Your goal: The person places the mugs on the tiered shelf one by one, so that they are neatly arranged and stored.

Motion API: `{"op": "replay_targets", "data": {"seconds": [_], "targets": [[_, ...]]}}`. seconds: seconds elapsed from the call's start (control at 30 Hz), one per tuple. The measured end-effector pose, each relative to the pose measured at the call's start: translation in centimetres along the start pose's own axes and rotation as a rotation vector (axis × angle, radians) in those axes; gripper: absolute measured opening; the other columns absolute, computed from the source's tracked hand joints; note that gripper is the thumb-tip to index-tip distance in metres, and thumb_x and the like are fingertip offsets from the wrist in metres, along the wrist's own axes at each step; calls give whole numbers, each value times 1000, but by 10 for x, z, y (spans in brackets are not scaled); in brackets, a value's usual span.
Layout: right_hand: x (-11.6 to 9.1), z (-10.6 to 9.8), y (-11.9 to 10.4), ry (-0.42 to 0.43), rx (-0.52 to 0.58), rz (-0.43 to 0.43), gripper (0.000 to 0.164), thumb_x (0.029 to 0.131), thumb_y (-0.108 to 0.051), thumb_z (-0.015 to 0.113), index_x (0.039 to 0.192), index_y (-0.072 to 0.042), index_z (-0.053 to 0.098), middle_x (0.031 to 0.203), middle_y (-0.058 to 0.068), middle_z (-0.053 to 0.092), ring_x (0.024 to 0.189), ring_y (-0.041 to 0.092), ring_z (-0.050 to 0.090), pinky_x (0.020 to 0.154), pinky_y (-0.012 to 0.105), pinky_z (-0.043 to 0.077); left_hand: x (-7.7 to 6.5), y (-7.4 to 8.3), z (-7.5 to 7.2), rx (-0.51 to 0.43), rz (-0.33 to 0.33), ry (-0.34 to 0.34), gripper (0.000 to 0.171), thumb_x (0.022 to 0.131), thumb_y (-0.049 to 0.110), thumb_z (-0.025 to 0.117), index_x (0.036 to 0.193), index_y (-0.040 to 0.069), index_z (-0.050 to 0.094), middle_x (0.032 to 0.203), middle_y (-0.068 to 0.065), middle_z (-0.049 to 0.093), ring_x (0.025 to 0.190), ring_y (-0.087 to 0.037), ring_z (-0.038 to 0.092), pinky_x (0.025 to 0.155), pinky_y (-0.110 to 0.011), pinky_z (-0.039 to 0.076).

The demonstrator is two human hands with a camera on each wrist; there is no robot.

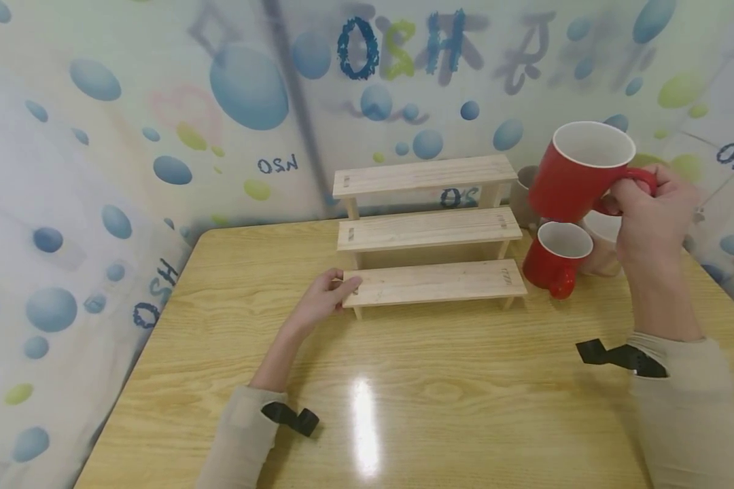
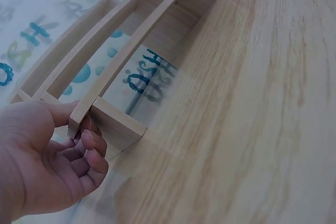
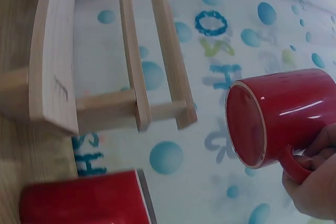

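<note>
A three-step wooden rack stands toward the back of the table. My left hand pinches the left end of its lowest board, thumb on top and fingers beneath, as the left wrist view also shows. Up in the air at the right, my right hand grips a red mug by its handle; the mug is upright with a white inside. The right wrist view shows the bottom of this raised mug. Below it a second red mug sits on the table beside the rack's right end.
A pale mug stands behind the lower red mug, partly hidden. Another greyish mug is by the rack's top right corner. A wall sheet with blue and green spots rises behind the wooden table.
</note>
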State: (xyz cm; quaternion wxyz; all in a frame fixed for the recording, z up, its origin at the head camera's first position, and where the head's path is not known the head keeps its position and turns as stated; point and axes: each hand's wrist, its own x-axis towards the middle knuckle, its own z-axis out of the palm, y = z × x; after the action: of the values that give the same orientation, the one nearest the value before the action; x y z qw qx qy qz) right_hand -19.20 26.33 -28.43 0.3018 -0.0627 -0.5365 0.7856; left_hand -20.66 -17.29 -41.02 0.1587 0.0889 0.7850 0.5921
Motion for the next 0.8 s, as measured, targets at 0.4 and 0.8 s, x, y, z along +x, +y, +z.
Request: {"op": "replay_targets", "data": {"seconds": [0.4, 0.8], "targets": [[-30, 53, 15, -190, -107, 38, 21, 92, 3, 58, 74, -5, 50, 64, 4, 46, 63, 18, 55, 63, 22, 55, 0, 2, -1, 4, 10, -1, 37, 105, 34, 58, 104, 4, 36, 91, -6, 60, 62, -15, 38, 61, -30, 39], [-36, 106, 33, -347, -255, 36, 21, 94, -4, 62, 76, -7, 52, 68, 3, 47, 76, 20, 52, 71, 24, 55, -1, 0, -1, -10, 13, -6, 35, 105, 31, 57, 104, 5, 36, 85, -4, 59, 60, -14, 37, 60, -29, 37]]}}
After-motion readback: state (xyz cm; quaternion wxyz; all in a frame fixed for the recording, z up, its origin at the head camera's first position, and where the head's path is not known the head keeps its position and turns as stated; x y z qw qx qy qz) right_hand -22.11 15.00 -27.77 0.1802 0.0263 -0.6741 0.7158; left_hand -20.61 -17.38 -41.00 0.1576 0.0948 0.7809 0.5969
